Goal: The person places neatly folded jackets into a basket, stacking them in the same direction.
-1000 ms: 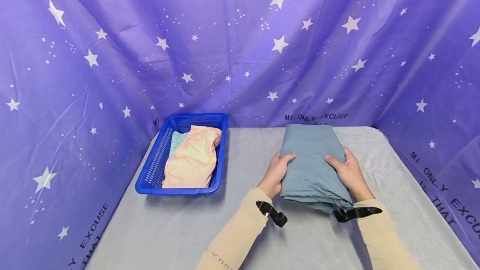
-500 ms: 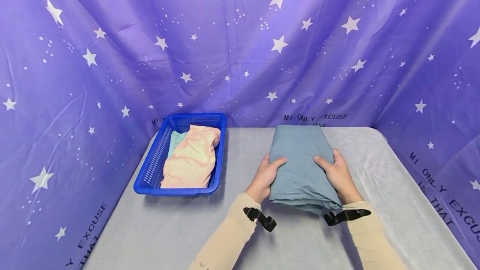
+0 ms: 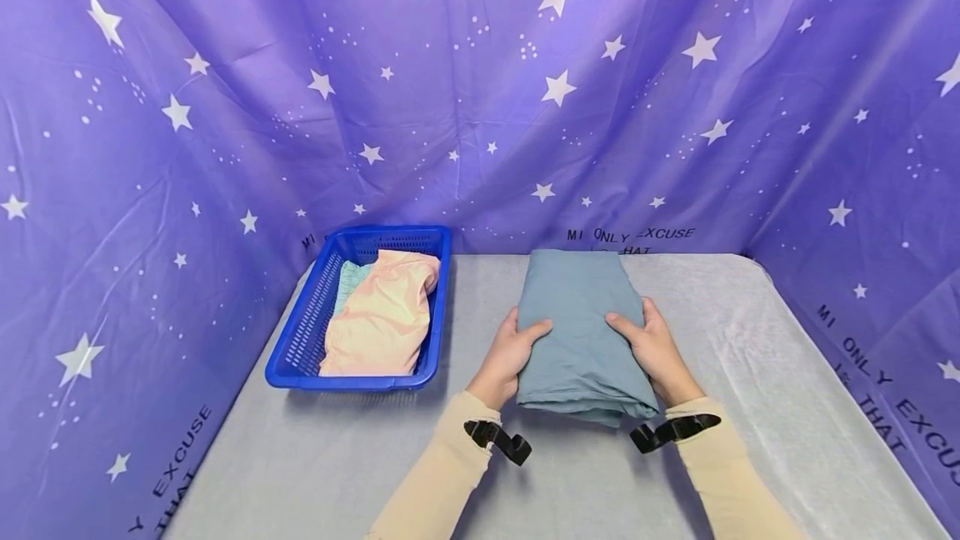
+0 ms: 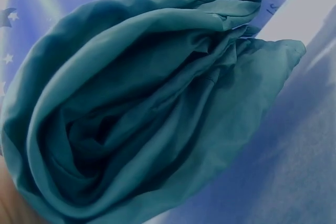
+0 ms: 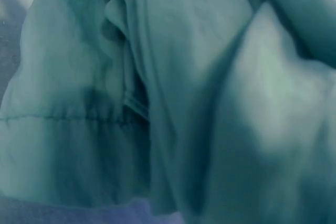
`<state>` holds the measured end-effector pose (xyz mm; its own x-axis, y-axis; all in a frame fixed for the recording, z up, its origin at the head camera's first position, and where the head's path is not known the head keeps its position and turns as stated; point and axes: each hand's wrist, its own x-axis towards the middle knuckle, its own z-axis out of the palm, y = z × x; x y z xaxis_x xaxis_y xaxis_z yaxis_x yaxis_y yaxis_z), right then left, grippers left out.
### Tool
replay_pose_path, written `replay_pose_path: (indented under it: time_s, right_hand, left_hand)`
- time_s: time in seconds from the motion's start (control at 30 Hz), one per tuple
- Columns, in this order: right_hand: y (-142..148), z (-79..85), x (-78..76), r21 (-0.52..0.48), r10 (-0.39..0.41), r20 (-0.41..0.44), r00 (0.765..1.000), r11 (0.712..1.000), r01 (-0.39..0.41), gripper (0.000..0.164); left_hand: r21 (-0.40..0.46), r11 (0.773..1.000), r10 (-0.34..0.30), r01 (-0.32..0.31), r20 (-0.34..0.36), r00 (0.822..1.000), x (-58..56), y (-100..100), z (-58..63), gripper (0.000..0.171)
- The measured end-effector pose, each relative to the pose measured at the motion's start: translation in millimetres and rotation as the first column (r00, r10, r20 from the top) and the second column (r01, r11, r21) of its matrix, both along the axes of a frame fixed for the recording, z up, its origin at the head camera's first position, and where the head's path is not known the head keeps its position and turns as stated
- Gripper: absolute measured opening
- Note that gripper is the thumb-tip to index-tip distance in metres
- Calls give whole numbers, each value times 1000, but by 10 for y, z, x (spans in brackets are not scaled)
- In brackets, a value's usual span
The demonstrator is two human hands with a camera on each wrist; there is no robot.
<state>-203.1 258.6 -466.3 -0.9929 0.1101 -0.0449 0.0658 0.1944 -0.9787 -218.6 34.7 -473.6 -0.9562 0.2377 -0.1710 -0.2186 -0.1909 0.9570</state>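
Observation:
Between both hands is a folded teal-blue garment point(image 3: 577, 298), lifted off the table with its near edge hanging a little. My left hand point(image 3: 510, 354) grips its left side, thumb on top and the other fingers mostly hidden beneath. On the opposite side my right hand point(image 3: 658, 352) holds it the same way. Rolled layers of the garment point(image 4: 131, 103) fill the left wrist view. In the right wrist view a stitched hem shows on the hanging cloth point(image 5: 79, 145). What kind of garment it is cannot be told.
A blue plastic basket point(image 3: 432, 357) stands on the left of the grey-covered table point(image 3: 300, 473). Inside it lie a pink folded garment point(image 3: 382, 315) and a mint-green one point(image 3: 348, 280). Purple star-printed curtains point(image 3: 465, 65) enclose the back and both sides.
Both hands have carried the folded teal-blue garment leftward, nearer the basket. Their grip looks the same, and the basket with its clothes is unchanged.

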Motion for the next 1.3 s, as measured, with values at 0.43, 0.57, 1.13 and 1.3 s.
replay_pose_path:
  time_s: [0.43,0.57,1.13,1.3]
  right_hand:
    - [-123,9,-64,-67,149,7,989,987,-148,81]
    - [-161,-3,-80,-124,204,5,979,972,-201,83]
    - [-426,-151,-35,-293,267,113,957,930,-224,46]
    - [-531,-155,-29,-277,288,106,952,928,-250,55]
  left_hand:
    - [5,1000,31,-31,10,999,9,-231,-15,57]
    - [7,999,39,-39,-5,999,2,-306,-5,53]
    - [-39,997,63,-64,-29,998,68,-658,17,57]
    - [-33,996,79,-81,-48,996,86,-793,16,57]
